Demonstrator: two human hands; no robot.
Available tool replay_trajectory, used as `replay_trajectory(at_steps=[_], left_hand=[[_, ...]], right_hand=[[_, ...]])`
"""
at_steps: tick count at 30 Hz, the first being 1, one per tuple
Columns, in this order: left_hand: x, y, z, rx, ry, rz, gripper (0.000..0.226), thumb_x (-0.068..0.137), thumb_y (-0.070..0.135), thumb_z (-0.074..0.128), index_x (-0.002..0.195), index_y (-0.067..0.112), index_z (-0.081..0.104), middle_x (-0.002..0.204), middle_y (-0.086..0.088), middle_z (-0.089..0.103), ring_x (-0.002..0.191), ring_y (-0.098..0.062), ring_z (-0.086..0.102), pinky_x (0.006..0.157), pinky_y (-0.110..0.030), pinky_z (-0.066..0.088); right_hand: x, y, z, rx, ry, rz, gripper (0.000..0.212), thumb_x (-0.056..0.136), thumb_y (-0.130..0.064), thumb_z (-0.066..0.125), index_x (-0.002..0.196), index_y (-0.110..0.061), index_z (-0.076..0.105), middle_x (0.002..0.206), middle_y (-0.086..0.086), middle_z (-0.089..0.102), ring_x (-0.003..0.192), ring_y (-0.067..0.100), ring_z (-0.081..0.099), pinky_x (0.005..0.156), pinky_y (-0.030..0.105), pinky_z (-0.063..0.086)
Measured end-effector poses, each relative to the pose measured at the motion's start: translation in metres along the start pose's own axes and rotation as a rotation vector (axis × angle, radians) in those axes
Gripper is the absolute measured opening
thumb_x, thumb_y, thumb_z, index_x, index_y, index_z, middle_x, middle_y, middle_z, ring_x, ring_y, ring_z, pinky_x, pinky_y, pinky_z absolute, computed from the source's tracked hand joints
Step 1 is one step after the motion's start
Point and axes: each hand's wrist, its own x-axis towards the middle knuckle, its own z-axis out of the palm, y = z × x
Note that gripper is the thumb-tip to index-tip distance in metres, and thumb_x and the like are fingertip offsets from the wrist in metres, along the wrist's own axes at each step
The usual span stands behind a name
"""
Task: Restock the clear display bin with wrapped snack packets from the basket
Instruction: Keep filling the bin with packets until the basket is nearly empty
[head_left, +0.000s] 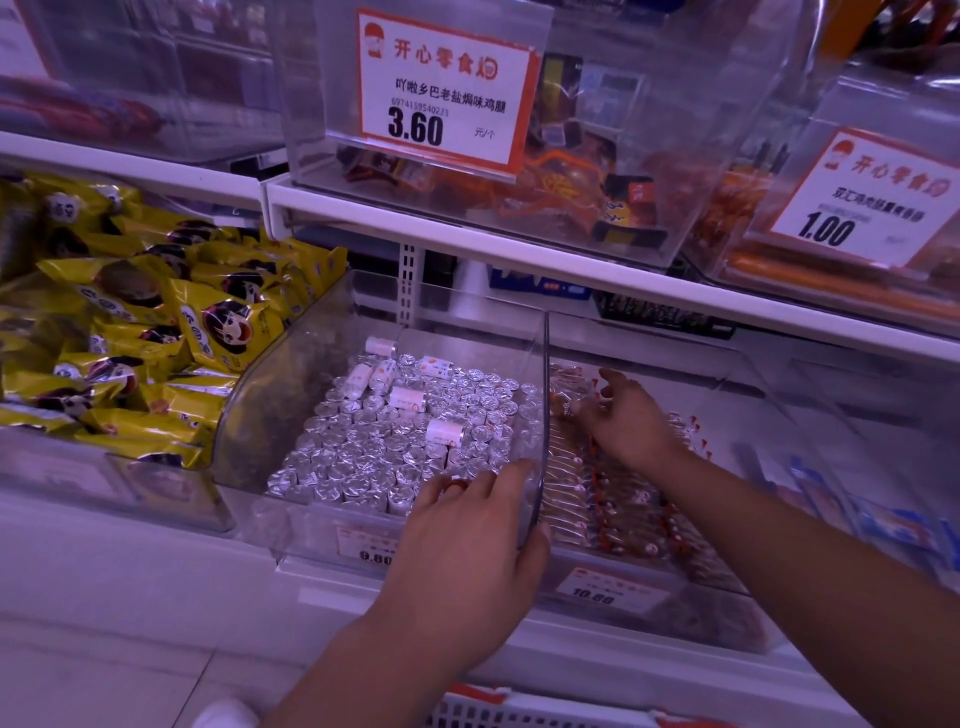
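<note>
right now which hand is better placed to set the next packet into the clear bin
Probably the right hand: it is already inside the clear bin, fingers on the wrapped packets. The left hand is busy gripping the divider wall at the bin's front edge.

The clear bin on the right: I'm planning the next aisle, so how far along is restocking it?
Done: packets already lie in rows in the clear bin. In hand: the right hand is at a packet near the back, while the left hand holds the divider. Left: unclear; only the basket rim shows.

Left hand (467, 540) curls its fingers (530, 540); right hand (626, 418) reaches forward, pinching.
</note>
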Motion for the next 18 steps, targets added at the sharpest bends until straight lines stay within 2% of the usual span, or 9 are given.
replay_trajectory(at_steps=[3, 8, 12, 15, 18], left_hand=[[0.0, 0.0, -0.001, -0.005, -0.003, 0.004, 0.051, 0.095, 0.05, 0.033, 0.144, 0.034, 0.027, 0.123, 0.01, 0.063, 0.108, -0.017, 0.06, 0.107, -0.034, 0.029], [-0.001, 0.0, 0.0, -0.018, -0.011, 0.025, 0.051, 0.095, 0.05, 0.033, 0.143, 0.035, 0.026, 0.12, 0.01, 0.064, 0.105, -0.015, 0.061, 0.106, -0.033, 0.029], [-0.003, 0.001, -0.004, -0.065, -0.014, 0.037, 0.051, 0.097, 0.046, 0.038, 0.145, 0.032, 0.03, 0.127, 0.007, 0.061, 0.108, -0.018, 0.06, 0.104, -0.033, 0.032], [-0.01, 0.001, -0.015, -0.102, 0.032, 0.106, 0.047, 0.096, 0.03, 0.048, 0.142, 0.02, 0.045, 0.128, -0.003, 0.06, 0.108, -0.028, 0.06, 0.1, -0.04, 0.041], [-0.033, -0.003, -0.013, -0.099, 0.223, 0.301, 0.036, 0.09, 0.014, 0.052, 0.125, 0.01, 0.062, 0.12, -0.009, 0.063, 0.1, -0.033, 0.062, 0.089, -0.046, 0.047]], right_hand=[[-0.003, 0.001, 0.0, -0.039, -0.031, -0.007, 0.078, 0.091, -0.05, 0.059, 0.151, -0.009, 0.031, 0.142, 0.017, 0.052, 0.124, 0.033, 0.055, 0.101, 0.039, 0.046], [-0.003, -0.005, 0.004, -0.097, 0.008, 0.007, 0.067, 0.091, -0.042, 0.063, 0.146, -0.012, 0.038, 0.128, 0.015, 0.064, 0.112, 0.033, 0.062, 0.089, 0.036, 0.05], [-0.015, -0.012, -0.011, -0.097, -0.018, 0.033, 0.077, 0.091, -0.042, 0.062, 0.151, -0.009, 0.027, 0.139, 0.022, 0.052, 0.121, 0.037, 0.055, 0.099, 0.043, 0.049], [-0.055, -0.016, -0.045, 0.055, 0.138, -0.029, 0.062, 0.09, -0.029, 0.062, 0.144, -0.008, 0.041, 0.137, 0.018, 0.056, 0.12, 0.031, 0.057, 0.1, 0.032, 0.046], [-0.146, -0.012, -0.063, 0.303, 0.386, -0.285, 0.033, 0.092, -0.018, 0.055, 0.124, -0.021, 0.06, 0.111, 0.0, 0.067, 0.102, 0.012, 0.063, 0.093, 0.02, 0.044]])
